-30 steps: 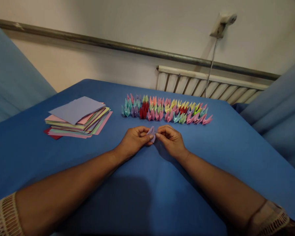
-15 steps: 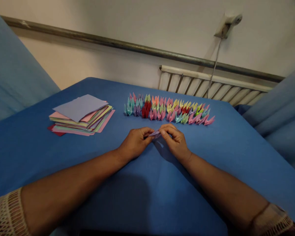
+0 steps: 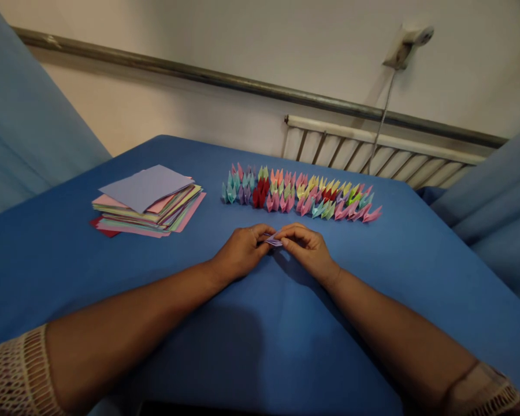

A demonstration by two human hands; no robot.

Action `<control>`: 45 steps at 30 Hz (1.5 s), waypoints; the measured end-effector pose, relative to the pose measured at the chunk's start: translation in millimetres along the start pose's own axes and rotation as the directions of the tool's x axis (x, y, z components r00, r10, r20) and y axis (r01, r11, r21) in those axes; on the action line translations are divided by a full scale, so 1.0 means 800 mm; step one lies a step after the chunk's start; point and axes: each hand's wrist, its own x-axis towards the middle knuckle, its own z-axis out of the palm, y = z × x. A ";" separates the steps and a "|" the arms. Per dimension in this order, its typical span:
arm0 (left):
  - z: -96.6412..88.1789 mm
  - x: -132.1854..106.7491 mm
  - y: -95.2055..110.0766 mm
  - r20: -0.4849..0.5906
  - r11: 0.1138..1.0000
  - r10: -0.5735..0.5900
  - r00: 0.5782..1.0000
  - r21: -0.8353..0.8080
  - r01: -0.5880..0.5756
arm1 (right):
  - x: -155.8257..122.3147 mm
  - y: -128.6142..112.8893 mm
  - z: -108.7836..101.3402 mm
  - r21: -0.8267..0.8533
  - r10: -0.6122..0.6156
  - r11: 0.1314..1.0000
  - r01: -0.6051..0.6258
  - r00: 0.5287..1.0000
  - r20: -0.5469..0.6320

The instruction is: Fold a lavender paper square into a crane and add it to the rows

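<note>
Between both hands, just above the blue cloth, is a small piece of folded purple paper [image 3: 274,240]. My left hand [image 3: 241,249] pinches its left end between thumb and fingers. On the other side my right hand [image 3: 308,248] grips the right end the same way. Fingers cover much of the paper, so its full shape is hidden. Beyond the hands stand rows of folded paper cranes [image 3: 281,201] in pink, red, yellow, green, blue and purple. To the left lies a stack of coloured paper sheets [image 3: 149,190], with a pale purple sheet on top.
A blue cloth [image 3: 190,323] covers the table. Behind it are a radiator [image 3: 351,144], a metal pipe [image 3: 199,72] along the wall and a socket with a plugged-in cord [image 3: 403,51]. Blue curtains [image 3: 30,127] hang at both sides.
The folded paper has turned slightly in my fingers and shows more of its layered edge. My right fingers have shifted a little along it. The whole view has moved slightly.
</note>
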 end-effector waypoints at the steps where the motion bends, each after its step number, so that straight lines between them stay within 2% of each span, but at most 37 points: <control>1: 0.000 0.001 -0.001 -0.006 1.000 0.000 1.000 -0.010 0.000 | 0.000 0.001 0.000 0.003 -0.003 1.000 0.003 1.000 -0.002; 9: 0.003 0.003 -0.007 -0.017 0.995 -0.024 1.000 -0.098 0.022 | 0.000 0.004 0.002 -0.056 -0.026 0.998 0.025 1.000 -0.014; 23: 0.003 0.001 0.000 0.061 0.998 0.017 0.998 -0.061 -0.013 | -0.003 0.005 0.001 -0.270 -0.170 0.949 0.162 0.985 -0.006; 30: 0.002 -0.001 0.004 0.101 0.999 0.045 0.994 -0.002 -0.045 | -0.002 -0.004 0.001 -0.219 -0.180 0.959 0.179 0.984 0.017; 33: 0.003 -0.002 0.004 0.132 0.996 0.035 0.991 -0.084 -0.024 | 0.000 -0.006 0.002 -0.178 -0.126 0.976 0.124 0.992 0.000; 35: 0.006 -0.002 0.004 0.167 0.979 0.010 0.986 -0.202 0.025 | 0.002 -0.006 0.002 -0.142 -0.086 0.986 0.085 0.996 -0.003; 40: 0.013 -0.001 0.005 0.249 0.851 -0.115 0.962 -0.475 0.225 | 0.003 -0.005 0.004 -0.031 -0.048 0.998 0.047 0.998 -0.030; 42: 0.013 -0.001 0.006 0.264 0.815 -0.148 0.953 -0.513 0.269 | 0.003 -0.005 0.006 0.000 -0.044 0.999 0.044 0.998 -0.036; 45: 0.013 0.000 0.008 0.267 0.809 -0.167 0.949 -0.513 0.287 | 0.002 -0.006 0.008 0.040 -0.021 0.999 0.023 0.999 -0.045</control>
